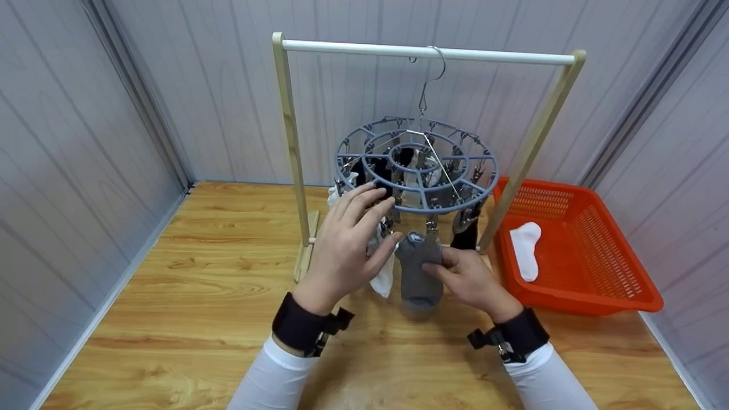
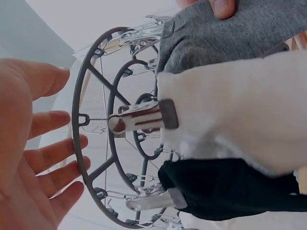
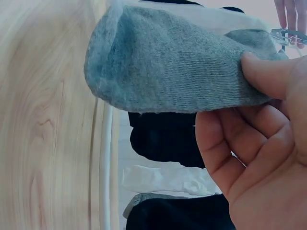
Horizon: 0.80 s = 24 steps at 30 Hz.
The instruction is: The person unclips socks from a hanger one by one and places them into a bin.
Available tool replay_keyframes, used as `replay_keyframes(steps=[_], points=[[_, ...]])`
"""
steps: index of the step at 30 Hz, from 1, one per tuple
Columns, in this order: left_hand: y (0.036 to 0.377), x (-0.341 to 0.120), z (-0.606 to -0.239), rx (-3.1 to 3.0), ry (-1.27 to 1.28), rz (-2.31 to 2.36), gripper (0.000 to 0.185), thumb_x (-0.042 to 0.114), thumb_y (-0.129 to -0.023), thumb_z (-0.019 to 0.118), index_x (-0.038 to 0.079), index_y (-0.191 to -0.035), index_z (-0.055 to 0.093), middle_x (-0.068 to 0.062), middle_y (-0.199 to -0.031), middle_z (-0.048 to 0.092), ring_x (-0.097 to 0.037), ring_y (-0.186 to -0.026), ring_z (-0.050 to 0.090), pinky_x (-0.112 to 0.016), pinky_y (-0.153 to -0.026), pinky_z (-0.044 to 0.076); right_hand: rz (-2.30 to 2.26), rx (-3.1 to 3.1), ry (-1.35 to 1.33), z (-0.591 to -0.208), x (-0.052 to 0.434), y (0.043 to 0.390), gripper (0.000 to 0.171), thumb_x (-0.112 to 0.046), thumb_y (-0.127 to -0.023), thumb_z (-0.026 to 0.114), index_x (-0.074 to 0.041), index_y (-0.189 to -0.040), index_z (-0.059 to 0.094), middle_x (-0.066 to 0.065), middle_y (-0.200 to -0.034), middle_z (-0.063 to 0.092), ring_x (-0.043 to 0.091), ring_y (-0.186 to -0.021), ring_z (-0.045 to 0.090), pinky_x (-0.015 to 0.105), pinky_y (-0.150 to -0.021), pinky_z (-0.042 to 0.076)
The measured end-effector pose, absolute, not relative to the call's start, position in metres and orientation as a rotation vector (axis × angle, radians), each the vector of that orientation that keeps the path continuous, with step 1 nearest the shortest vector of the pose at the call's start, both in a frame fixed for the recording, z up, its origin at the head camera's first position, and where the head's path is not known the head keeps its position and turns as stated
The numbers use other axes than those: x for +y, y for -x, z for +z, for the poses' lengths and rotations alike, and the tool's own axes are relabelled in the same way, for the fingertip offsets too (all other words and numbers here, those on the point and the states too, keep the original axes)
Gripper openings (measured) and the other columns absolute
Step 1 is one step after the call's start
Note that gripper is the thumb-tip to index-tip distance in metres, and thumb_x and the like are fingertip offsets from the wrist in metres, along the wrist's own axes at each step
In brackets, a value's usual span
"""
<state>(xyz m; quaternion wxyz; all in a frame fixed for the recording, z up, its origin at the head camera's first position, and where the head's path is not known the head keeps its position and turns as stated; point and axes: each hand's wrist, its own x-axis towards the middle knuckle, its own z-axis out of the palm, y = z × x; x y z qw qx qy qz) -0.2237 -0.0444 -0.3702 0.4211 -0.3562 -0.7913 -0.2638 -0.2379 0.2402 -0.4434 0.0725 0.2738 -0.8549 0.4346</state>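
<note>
While the right hand pinches the grey knit sock hanging from a clip on the round blue-grey plastic peg hanger, the left hand hovers at the rim, fingers spread, gripping nothing. Looks like the unclipping step; next move likely needs the clip squeezed open.

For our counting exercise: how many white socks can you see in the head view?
2: one white sock lies in the orange basket; another hangs from the round hanger beside the left hand. Others may be hidden.
</note>
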Motion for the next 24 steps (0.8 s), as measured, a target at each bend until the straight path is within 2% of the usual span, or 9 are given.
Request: replay_keyframes(steps=[6, 10, 14, 18, 22, 24], points=[[0.220, -0.041, -0.368, -1.868, 0.920, -0.687, 0.039, 0.023, -0.107, 0.076, 0.004, -0.140, 0.073, -0.014, -0.144, 0.069, -0.034, -0.144, 0.059, -0.048, -0.124, 0.045, 1.327, -2.576, -0.823, -0.441, 0.240, 0.237, 0.017, -0.020, -0.108, 0.077, -0.008, -0.119, 0.082, 0.000, -0.107, 0.083, 0.017, -0.096, 0.079, 0.034, -0.084, 0.066], [0.219, -0.037, -0.369, -1.800, 0.944, -0.706, 0.033, 0.017, -0.103, 0.078, 0.003, -0.133, 0.076, -0.011, -0.133, 0.073, -0.029, -0.128, 0.067, -0.045, -0.110, 0.055, 1.315, -2.569, -0.836, -0.442, 0.240, 0.236, 0.017, -0.020, -0.107, 0.078, -0.008, -0.118, 0.082, 0.000, -0.106, 0.083, 0.016, -0.094, 0.079, 0.033, -0.081, 0.066], [0.219, -0.030, -0.372, -1.772, 1.012, -0.747, 0.027, 0.012, -0.101, 0.078, 0.002, -0.126, 0.076, -0.009, -0.123, 0.074, -0.026, -0.113, 0.069, -0.038, -0.098, 0.059, 1.278, -2.549, -0.853, -0.442, 0.239, 0.236, 0.014, -0.019, -0.106, 0.079, -0.009, -0.115, 0.083, -0.002, -0.102, 0.083, 0.015, -0.089, 0.080, 0.033, -0.076, 0.066], [0.219, -0.019, -0.380, -1.813, 1.073, -0.786, 0.030, 0.013, -0.102, 0.079, -0.001, -0.127, 0.074, -0.012, -0.125, 0.073, -0.026, -0.114, 0.070, -0.035, -0.103, 0.059, 1.248, -2.540, -0.872, -0.442, 0.239, 0.235, 0.013, -0.020, -0.106, 0.079, -0.011, -0.115, 0.083, -0.003, -0.101, 0.083, 0.014, -0.088, 0.079, 0.033, -0.074, 0.066], [0.218, -0.010, -0.389, -1.908, 1.078, -0.808, 0.044, 0.020, -0.105, 0.078, -0.005, -0.139, 0.068, -0.017, -0.134, 0.071, -0.028, -0.123, 0.070, -0.036, -0.110, 0.057, 1.219, -2.537, -0.879, -0.442, 0.239, 0.235, 0.015, -0.021, -0.106, 0.079, -0.013, -0.118, 0.083, -0.005, -0.102, 0.083, 0.012, -0.089, 0.078, 0.032, -0.075, 0.064], [0.218, -0.006, -0.393, -1.962, 1.062, -0.813, 0.051, 0.024, -0.106, 0.077, -0.007, -0.145, 0.064, -0.019, -0.138, 0.070, -0.029, -0.128, 0.068, -0.037, -0.113, 0.056, 1.199, -2.535, -0.883, -0.441, 0.239, 0.235, 0.014, -0.021, -0.106, 0.079, -0.014, -0.117, 0.083, -0.007, -0.098, 0.081, 0.011, -0.084, 0.074, 0.031, -0.072, 0.061]])
